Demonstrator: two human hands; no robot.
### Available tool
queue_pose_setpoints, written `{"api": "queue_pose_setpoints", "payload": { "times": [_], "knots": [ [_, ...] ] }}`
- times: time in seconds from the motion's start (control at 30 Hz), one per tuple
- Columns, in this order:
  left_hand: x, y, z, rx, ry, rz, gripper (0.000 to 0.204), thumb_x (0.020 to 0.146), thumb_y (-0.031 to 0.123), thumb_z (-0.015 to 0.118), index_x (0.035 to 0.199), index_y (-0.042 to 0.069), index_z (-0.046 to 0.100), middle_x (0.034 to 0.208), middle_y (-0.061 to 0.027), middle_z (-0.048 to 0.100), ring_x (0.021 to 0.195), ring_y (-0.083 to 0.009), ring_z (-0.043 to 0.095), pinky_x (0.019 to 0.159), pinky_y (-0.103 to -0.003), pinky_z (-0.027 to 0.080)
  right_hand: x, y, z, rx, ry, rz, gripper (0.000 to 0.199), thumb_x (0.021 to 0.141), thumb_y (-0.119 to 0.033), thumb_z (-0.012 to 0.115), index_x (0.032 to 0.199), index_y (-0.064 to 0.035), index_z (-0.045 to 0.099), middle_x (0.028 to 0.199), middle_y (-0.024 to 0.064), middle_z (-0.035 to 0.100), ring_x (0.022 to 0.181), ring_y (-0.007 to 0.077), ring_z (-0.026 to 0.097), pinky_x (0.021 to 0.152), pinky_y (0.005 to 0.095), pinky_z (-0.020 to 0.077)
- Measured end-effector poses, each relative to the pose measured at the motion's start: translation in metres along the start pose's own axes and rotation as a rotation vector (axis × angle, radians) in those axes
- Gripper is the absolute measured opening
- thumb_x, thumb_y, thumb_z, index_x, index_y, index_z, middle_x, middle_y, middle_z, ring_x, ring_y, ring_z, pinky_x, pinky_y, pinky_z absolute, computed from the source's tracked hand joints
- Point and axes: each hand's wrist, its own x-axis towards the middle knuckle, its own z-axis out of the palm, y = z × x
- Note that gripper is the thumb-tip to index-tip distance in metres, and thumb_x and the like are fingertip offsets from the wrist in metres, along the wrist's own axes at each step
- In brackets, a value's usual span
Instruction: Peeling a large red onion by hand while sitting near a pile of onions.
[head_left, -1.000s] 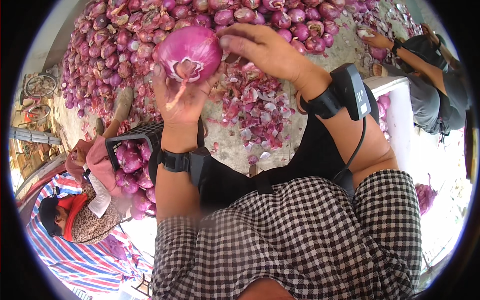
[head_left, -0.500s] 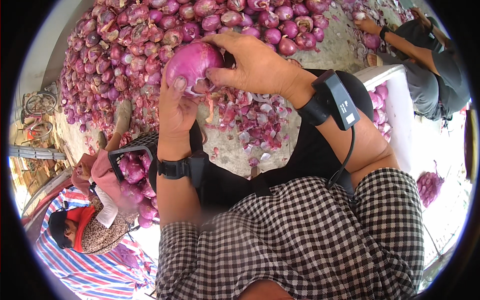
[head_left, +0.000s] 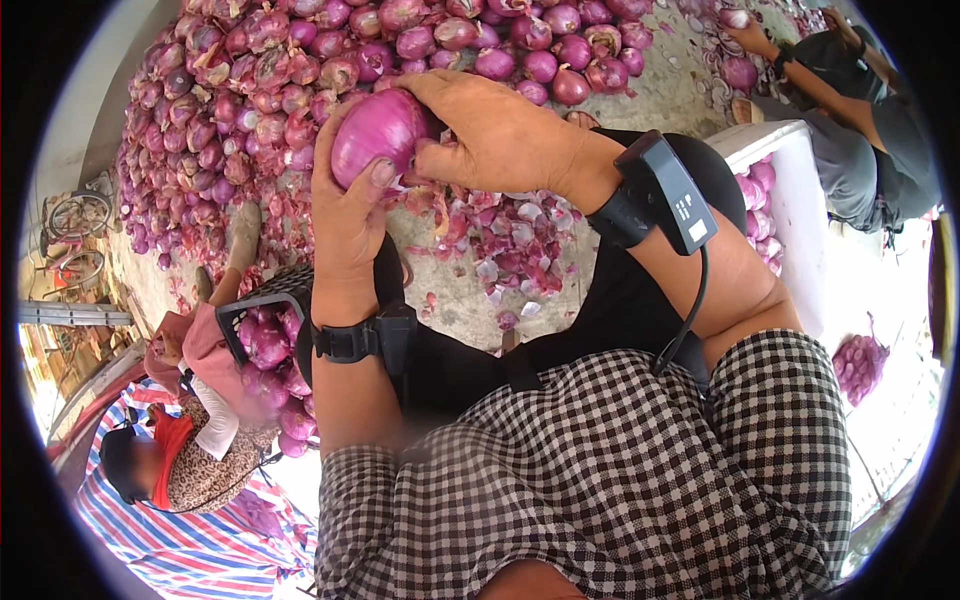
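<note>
Concrete floor [head_left: 460, 305] | left hand [head_left: 348, 220] raised, cupping onion [head_left: 378, 135] | right hand [head_left: 505, 130] arched over — both grips clasping it

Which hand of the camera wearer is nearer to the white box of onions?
Right. The right hand is left of the white box, at the right side of the held onion; the left hand is farther left, supporting the onion's left side.

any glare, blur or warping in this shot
Head view: daylight glare blows out the area right of the white box; head view: a hazy smudge softens the checked shirt near its left sleeve; head view: fisheye bending toward a dark rim, the held onion fairly sharp.
</note>
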Motion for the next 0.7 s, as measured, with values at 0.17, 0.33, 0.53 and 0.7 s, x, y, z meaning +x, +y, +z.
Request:
{"api": "queue_pose_setpoints", "payload": {
  "times": [0.17,0.33,0.53,0.7],
  "knots": [
    [0.000,0.001,-0.003,-0.053,0.000,-0.021,0.071,0.073,0.006,0.074,0.134,0.001,0.038,0.124,-0.0139,0.051,0.111,-0.0241,0.055,0.094,-0.034,0.048,0.000,0.005,0.001,-0.109,0.012,-0.094,0.039,0.079,-0.017,0.054,0.108,0.0097,0.052,0.099,0.0269,0.059,0.096,0.0398,0.058,0.087,0.0440,0.0465],
    [-0.001,0.003,-0.002,-0.056,0.019,-0.018,0.070,0.074,0.006,0.072,0.134,0.001,0.037,0.123,-0.0134,0.051,0.109,-0.0236,0.056,0.090,-0.033,0.051,0.001,0.013,0.006,-0.004,0.058,-0.107,0.037,0.083,-0.009,0.050,0.117,0.0050,0.051,0.106,0.0243,0.059,0.097,0.0387,0.058,0.086,0.0427,0.0466],
    [-0.001,0.003,-0.012,-0.173,0.105,-0.046,0.068,0.076,0.007,0.070,0.135,0.002,0.037,0.118,-0.0119,0.054,0.107,-0.0235,0.057,0.089,-0.032,0.051,0.003,0.004,-0.005,0.316,0.035,0.075,0.036,0.083,-0.018,0.056,0.111,0.0046,0.055,0.099,0.0239,0.062,0.089,0.0376,0.062,0.078,0.0411,0.0494],
    [0.002,0.001,-0.013,-0.177,0.122,-0.004,0.066,0.077,0.006,0.070,0.134,0.003,0.037,0.116,-0.0107,0.055,0.106,-0.0222,0.058,0.088,-0.033,0.051,0.002,-0.001,0.003,0.327,0.080,0.125,0.035,0.080,-0.022,0.065,0.103,0.0035,0.056,0.094,0.0222,0.061,0.087,0.0360,0.061,0.075,0.0414,0.0487]
  ]
}}
